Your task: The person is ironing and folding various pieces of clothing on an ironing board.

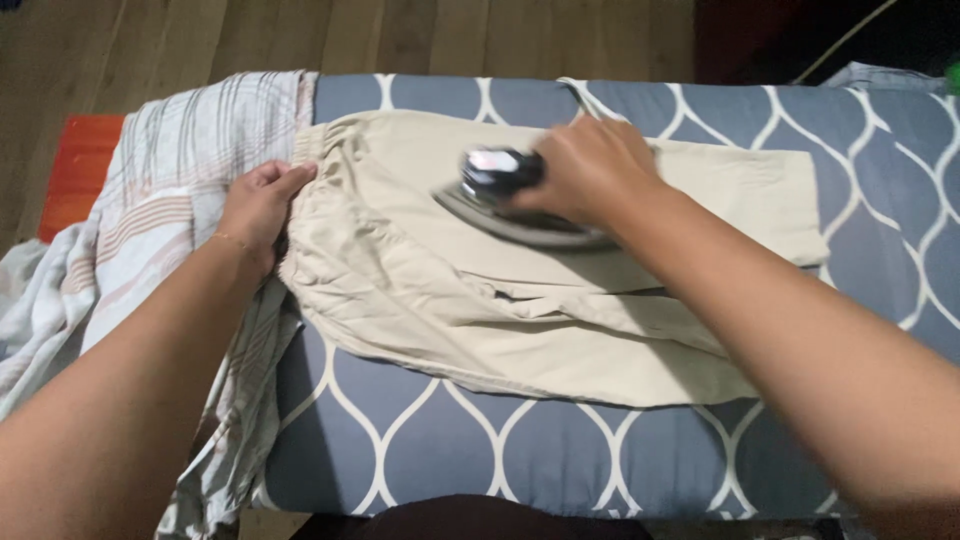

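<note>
Both forearms enter from the near edge and reach over the board (480, 450), padded, blue-grey with a white lattice pattern. Board taken as landmark.

Trousers (520, 330): beige, lying flat across the board's middle, waistband gathered toward the board's left end, legs running toward its right end. Fabric creased near the waistband, smoother along the far leg.

Right hand (590, 170): closed around the handle of the iron (510, 200), fingers wrapped over the top. Iron sits soleplate-down on the trousers, over the board's far middle, tip pointing left. Its outline is blurred, so detail is hard to read.

Left hand (258, 205): at the board's left end, fingers curled over the waistband edge, thumb on top, pinching the cloth. Thin bracelet at the wrist.

Striped cloth (160, 190): pale with pink and grey lines, draped over the board's left end and hanging down beside it; left hand rests partly on it.

Orange thing (80, 170): just beyond the striped cloth, left of the board; kind not clear.

Floor (300, 35): wood planks beyond the board's far edge.
</note>
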